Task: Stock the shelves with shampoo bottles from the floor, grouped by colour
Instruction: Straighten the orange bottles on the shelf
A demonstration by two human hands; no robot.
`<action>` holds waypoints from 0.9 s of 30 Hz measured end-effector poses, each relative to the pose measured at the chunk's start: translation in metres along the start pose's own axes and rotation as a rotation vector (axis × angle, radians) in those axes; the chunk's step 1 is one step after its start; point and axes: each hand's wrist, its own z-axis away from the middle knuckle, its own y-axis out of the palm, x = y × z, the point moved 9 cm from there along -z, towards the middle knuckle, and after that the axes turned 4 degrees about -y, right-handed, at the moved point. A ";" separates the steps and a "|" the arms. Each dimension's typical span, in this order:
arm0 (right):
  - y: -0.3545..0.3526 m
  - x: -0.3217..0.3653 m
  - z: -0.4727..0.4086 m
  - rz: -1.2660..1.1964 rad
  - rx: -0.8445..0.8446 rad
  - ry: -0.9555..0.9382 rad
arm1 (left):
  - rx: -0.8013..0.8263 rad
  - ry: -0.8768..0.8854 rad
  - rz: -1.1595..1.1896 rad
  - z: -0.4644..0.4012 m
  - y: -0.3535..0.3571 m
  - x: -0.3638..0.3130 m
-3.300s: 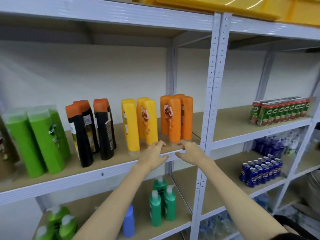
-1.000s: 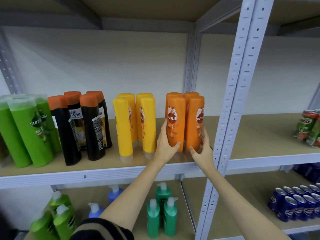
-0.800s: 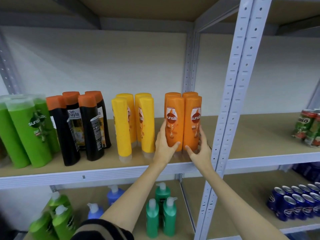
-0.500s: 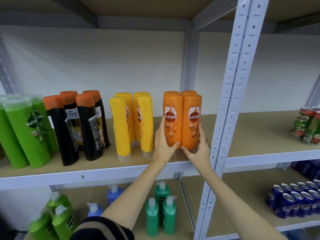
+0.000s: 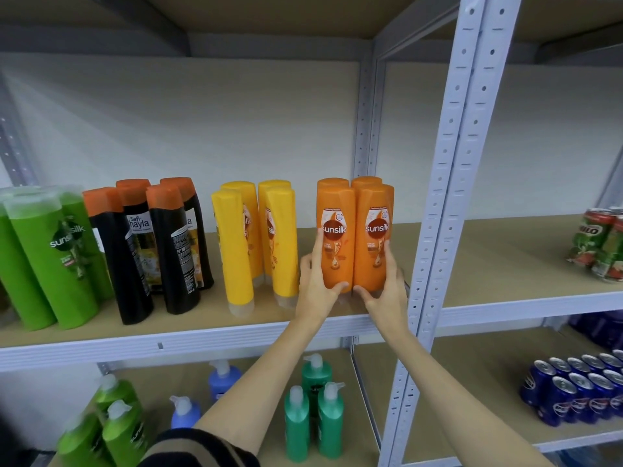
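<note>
Several orange shampoo bottles (image 5: 354, 230) stand upright in a tight cluster at the right end of the middle shelf (image 5: 202, 332). My left hand (image 5: 317, 284) wraps the lower part of the front left orange bottle. My right hand (image 5: 387, 288) wraps the lower part of the front right one. Both labels face me. To the left stand yellow bottles (image 5: 256, 241), then black bottles with orange caps (image 5: 148, 244), then green bottles (image 5: 47, 257) at the far left.
A grey slotted upright (image 5: 448, 197) rises just right of the orange bottles. The shelf below holds green pump bottles (image 5: 313, 416), blue pump bottles (image 5: 202, 396) and lime green ones (image 5: 108, 423). The right bay holds green cans (image 5: 600, 244) and blue cans (image 5: 580, 385).
My hands went from the shelf edge to the two front orange bottles, turned their labels to face me and pressed them together. The view drew closer.
</note>
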 end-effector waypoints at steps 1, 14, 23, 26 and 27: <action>0.000 0.000 0.000 -0.001 0.000 -0.001 | -0.006 -0.003 -0.010 0.001 0.000 0.000; 0.003 0.000 0.000 0.033 0.030 0.019 | -0.065 -0.011 -0.097 0.007 0.000 -0.004; 0.001 0.013 0.005 0.025 -0.103 -0.033 | 0.001 0.036 -0.138 0.011 -0.005 -0.009; -0.004 0.044 0.014 0.055 -0.286 -0.195 | -0.008 0.115 -0.169 0.018 -0.022 -0.017; -0.005 0.057 0.018 0.061 -0.340 -0.255 | -0.034 0.168 -0.170 0.021 -0.033 -0.022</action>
